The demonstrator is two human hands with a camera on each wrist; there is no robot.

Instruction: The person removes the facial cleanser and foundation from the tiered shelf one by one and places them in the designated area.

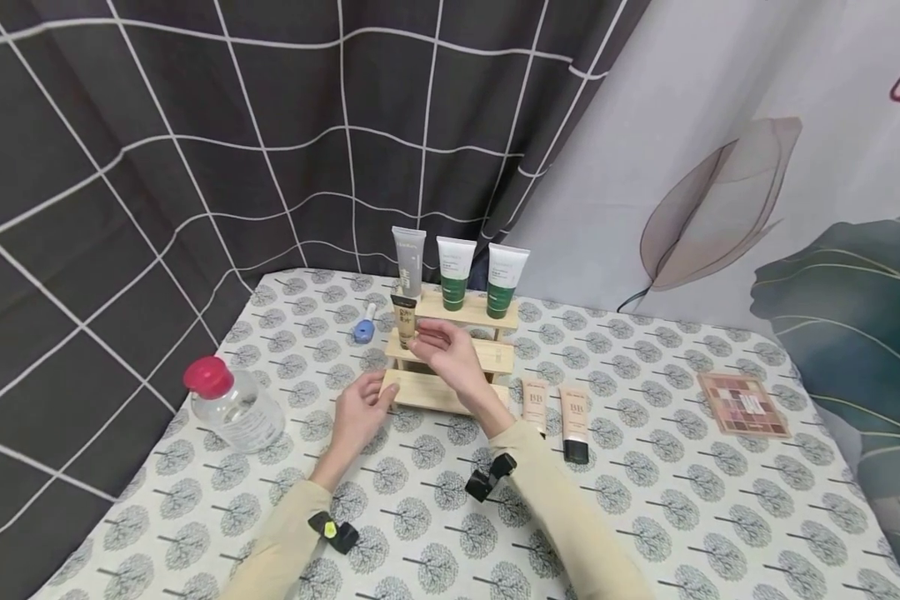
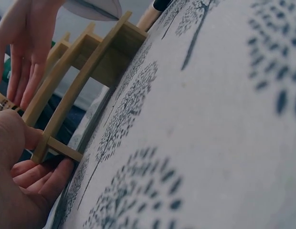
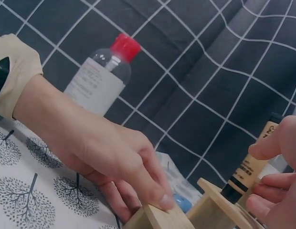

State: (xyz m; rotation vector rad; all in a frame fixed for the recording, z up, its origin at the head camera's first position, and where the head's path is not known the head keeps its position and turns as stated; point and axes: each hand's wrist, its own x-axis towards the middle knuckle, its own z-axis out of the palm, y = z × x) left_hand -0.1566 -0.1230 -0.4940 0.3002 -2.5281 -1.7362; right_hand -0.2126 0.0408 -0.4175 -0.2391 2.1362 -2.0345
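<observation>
A three-tier wooden display stand [image 1: 431, 392] stands on the table. My left hand [image 1: 360, 408] grips the left end of its lowest step, with the thumb on top and fingers around the end. A small gold tube with black ends [image 1: 404, 321] stands upright at the left of the middle step. Right beside it is my right hand [image 1: 450, 354], its fingers loosely extended and the thumb by the tube; firm contact is hard to tell. A grey tube [image 1: 409, 260] and two white-and-green tubes [image 1: 455, 273] [image 1: 506, 280] stand upright on the top step.
Two BB cream tubes [image 1: 535, 406] [image 1: 574, 423] lie right of the stand. Farther right lies an eyeshadow palette [image 1: 744, 404]. A clear bottle with a red cap [image 1: 238, 410] is at the left. A small blue-and-white object [image 1: 364, 325] lies behind the left hand. Curtains hang behind the table.
</observation>
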